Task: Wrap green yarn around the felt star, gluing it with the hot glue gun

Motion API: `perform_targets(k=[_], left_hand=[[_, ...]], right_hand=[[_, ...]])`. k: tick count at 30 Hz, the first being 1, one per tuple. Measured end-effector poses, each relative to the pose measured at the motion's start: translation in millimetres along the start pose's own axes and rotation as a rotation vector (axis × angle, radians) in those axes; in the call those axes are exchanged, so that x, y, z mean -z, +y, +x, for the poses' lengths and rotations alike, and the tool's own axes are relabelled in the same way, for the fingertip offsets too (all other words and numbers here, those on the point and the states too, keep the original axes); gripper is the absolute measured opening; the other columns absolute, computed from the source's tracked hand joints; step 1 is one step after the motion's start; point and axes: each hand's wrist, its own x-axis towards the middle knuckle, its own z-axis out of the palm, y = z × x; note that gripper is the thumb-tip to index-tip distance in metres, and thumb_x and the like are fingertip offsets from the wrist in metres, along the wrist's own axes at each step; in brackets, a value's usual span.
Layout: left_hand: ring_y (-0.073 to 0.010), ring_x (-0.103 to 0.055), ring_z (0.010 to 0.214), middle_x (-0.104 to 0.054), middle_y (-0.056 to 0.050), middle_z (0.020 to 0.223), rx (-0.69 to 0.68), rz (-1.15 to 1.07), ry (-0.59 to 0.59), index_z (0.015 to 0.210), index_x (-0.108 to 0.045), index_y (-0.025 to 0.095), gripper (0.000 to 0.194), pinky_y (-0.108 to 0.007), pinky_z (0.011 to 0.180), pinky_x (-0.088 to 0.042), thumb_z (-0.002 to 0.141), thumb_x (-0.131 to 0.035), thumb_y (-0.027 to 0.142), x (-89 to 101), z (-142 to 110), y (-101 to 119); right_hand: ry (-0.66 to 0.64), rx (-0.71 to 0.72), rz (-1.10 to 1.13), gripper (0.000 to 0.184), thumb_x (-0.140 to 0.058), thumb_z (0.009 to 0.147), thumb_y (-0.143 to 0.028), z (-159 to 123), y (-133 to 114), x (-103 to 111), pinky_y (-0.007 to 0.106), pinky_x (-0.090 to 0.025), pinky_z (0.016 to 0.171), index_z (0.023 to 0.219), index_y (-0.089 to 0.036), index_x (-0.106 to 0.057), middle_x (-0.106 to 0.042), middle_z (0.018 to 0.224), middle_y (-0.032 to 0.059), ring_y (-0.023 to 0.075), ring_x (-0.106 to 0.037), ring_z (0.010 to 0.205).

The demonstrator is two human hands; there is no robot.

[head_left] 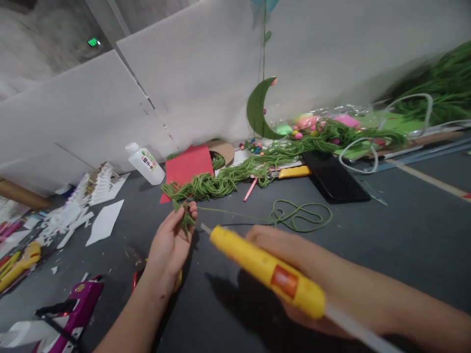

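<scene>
My left hand point(168, 247) pinches a small green cord piece point(185, 219) between thumb and fingertips, low over the dark floor. My right hand point(290, 274) grips a yellow hot glue gun point(265, 268) with an orange label; its metal nozzle point(206, 229) points left, close to the green piece. A glue stick juts from the gun's back end. A thin green cord point(300, 215) runs from the piece into loops on the floor. A bundle of green cords point(221, 181) lies just beyond my left hand.
A red paper sheet point(187, 166), a white glue bottle point(144, 164), a yellow utility knife point(294, 172), a black tablet point(334, 179) and a green crescent point(257, 110) lie ahead. White foam scraps point(81, 206) sit left. A purple tool point(77, 304) is at lower left. White boards stand behind.
</scene>
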Motion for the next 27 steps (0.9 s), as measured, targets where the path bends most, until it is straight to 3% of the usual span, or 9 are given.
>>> perform_targets(k=[2, 3, 7, 10, 14, 17, 19, 23, 27], left_hand=[[-0.0086, -0.067, 0.066, -0.071, -0.007, 0.076, -0.034, 0.015, 0.020, 0.077, -0.064, 0.009, 0.021, -0.015, 0.065, -0.056, 0.083, -0.046, 0.001, 1.6, 4, 1], [-0.0088, -0.067, 0.066, -0.071, -0.007, 0.075, -0.037, 0.029, 0.018, 0.076, -0.064, 0.009, 0.020, -0.016, 0.065, -0.056, 0.083, -0.047, 0.002, 0.6, 2, 2], [-0.0098, -0.066, 0.061, -0.072, -0.008, 0.075, 0.029, 0.106, -0.058, 0.078, -0.067, 0.008, 0.009, -0.016, 0.060, -0.055, 0.076, -0.059, 0.004, -11.5, -18, -1], [-0.0111, -0.066, 0.061, -0.072, -0.009, 0.076, 0.109, 0.143, -0.130, 0.076, -0.067, 0.008, 0.005, -0.018, 0.060, -0.054, 0.072, -0.066, 0.007, -20.3, -37, -7], [-0.0123, -0.066, 0.066, -0.072, -0.009, 0.081, 0.227, 0.210, -0.277, 0.081, -0.066, 0.010, 0.008, -0.021, 0.064, -0.053, 0.075, -0.066, 0.016, -24.9, -56, -16], [-0.0121, -0.065, 0.070, -0.072, -0.007, 0.083, 0.235, 0.239, -0.340, 0.083, -0.064, 0.013, 0.006, -0.021, 0.068, -0.051, 0.078, -0.063, 0.017, -25.6, -63, -21], [-0.0117, -0.065, 0.069, -0.071, -0.004, 0.080, 0.208, 0.244, -0.332, 0.081, -0.063, 0.015, 0.004, -0.021, 0.068, -0.050, 0.078, -0.063, 0.016, -25.4, -64, -22], [-0.0103, -0.062, 0.066, -0.069, -0.002, 0.073, 0.156, 0.265, -0.285, 0.080, -0.063, 0.015, 0.003, -0.020, 0.067, -0.049, 0.079, -0.062, 0.017, -23.8, -61, -21], [-0.0100, -0.061, 0.068, -0.068, -0.002, 0.074, 0.129, 0.292, -0.266, 0.080, -0.064, 0.014, 0.004, -0.019, 0.068, -0.048, 0.078, -0.062, 0.017, -23.1, -60, -20]], right_hand=[[-0.188, 0.021, -0.122, 0.014, -0.057, 0.068, -0.008, 3, 3, -4, 0.022, -0.047, 0.067, 0.078, -0.018, -0.056, -0.056, 0.086, 0.0025, 0.0127, -0.055, 0.072], [-0.214, 0.017, -0.182, 0.015, -0.056, 0.071, -0.007, 4, 7, -7, 0.023, -0.047, 0.071, 0.082, -0.017, -0.058, -0.056, 0.089, 0.0038, 0.0137, -0.055, 0.076], [-0.127, 0.014, -0.423, 0.032, -0.051, 0.073, -0.003, 8, 23, -15, 0.031, -0.046, 0.080, 0.102, -0.016, -0.060, -0.056, 0.096, 0.0084, 0.0189, -0.054, 0.087], [-0.064, 0.062, -0.455, 0.026, -0.058, 0.072, -0.012, 8, 21, -11, 0.040, -0.043, 0.083, 0.097, -0.016, -0.061, -0.058, 0.096, 0.0096, 0.0237, -0.051, 0.090], [0.207, -0.034, -0.051, 0.023, -0.051, 0.079, -0.015, 9, 5, -6, 0.039, -0.041, 0.090, 0.101, -0.019, -0.051, -0.057, 0.106, 0.0077, 0.0197, -0.051, 0.102], [0.196, -0.163, 0.361, 0.028, -0.049, 0.084, -0.022, 10, 0, -12, 0.032, -0.046, 0.084, 0.110, -0.021, -0.042, -0.056, 0.111, 0.0069, 0.0164, -0.055, 0.103], [0.168, -0.224, 0.418, 0.027, -0.049, 0.085, -0.026, 9, -1, -18, 0.028, -0.049, 0.073, 0.111, -0.021, -0.042, -0.060, 0.099, 0.0047, 0.0152, -0.060, 0.089], [0.217, -0.232, -0.022, 0.018, -0.045, 0.088, -0.023, 6, -5, -22, 0.022, -0.042, 0.054, 0.103, -0.020, -0.054, -0.059, 0.066, -0.0022, 0.0122, -0.056, 0.058], [0.222, -0.134, -0.293, 0.019, -0.045, 0.088, -0.020, 3, -7, -21, 0.022, -0.042, 0.056, 0.101, -0.020, -0.059, -0.069, 0.074, 0.0003, 0.0129, -0.062, 0.061]])
